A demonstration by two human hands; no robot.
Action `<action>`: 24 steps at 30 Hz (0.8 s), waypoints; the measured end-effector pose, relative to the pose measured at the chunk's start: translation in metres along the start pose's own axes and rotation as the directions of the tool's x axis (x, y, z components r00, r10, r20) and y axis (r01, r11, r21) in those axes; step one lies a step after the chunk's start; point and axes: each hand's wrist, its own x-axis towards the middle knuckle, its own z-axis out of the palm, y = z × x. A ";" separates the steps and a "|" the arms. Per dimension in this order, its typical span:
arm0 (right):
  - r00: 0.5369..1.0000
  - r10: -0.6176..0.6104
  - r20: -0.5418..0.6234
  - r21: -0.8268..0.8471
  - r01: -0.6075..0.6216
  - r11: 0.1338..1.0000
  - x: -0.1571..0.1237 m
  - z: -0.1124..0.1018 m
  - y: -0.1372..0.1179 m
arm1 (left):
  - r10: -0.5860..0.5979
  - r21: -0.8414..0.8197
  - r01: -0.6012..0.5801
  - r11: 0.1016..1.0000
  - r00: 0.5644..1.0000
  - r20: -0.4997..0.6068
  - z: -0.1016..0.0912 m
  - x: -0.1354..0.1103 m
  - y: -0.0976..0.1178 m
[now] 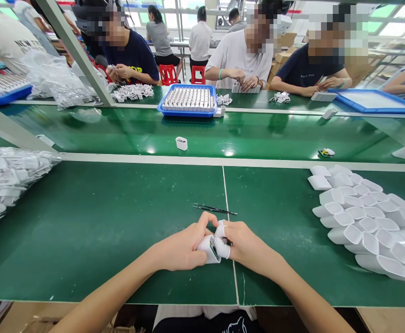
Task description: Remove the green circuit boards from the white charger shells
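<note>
A worker's left hand (184,248) grasps a white case (206,249) just above the green bench (119,222), close to its near edge, with a strip of green showing at the open end. The right hand (251,244), white covers (222,249) on its thumb and a finger, meets that end; whether it grips anything cannot be told. Black tweezers (215,209) lie just beyond the hands. Rows of hollow white shells (365,212) fill the right side, plastic-bagged white parts (11,178) the left. Across the way, co-workers (244,60) sit near a loaded blue tray (188,112).
</note>
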 end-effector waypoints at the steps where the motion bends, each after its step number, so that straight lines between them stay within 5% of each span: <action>1: 1.000 0.007 -0.005 0.008 -0.007 1.000 0.000 -0.001 0.000 | 0.004 -0.021 -0.004 1.000 1.000 0.003 0.000 0.000 0.001; 6: 0.999 0.031 0.014 0.070 -0.031 0.997 -0.002 -0.013 -0.007 | 0.077 -0.124 -0.075 0.989 0.997 0.017 0.000 0.002 0.002; 11: 0.979 0.138 0.150 0.118 -0.156 0.981 -0.003 -0.016 -0.012 | 0.053 -0.062 -0.051 0.997 0.998 0.033 -0.001 0.003 -0.002; 15: 0.978 0.165 0.129 0.117 -0.180 0.977 -0.002 -0.014 -0.010 | 0.028 -0.009 -0.028 1.000 1.000 0.012 -0.002 0.004 -0.002; 24: 0.960 0.223 0.171 0.432 -0.276 0.859 0.000 -0.013 -0.008 | 0.102 0.010 -0.102 0.995 0.995 0.007 -0.002 0.004 -0.003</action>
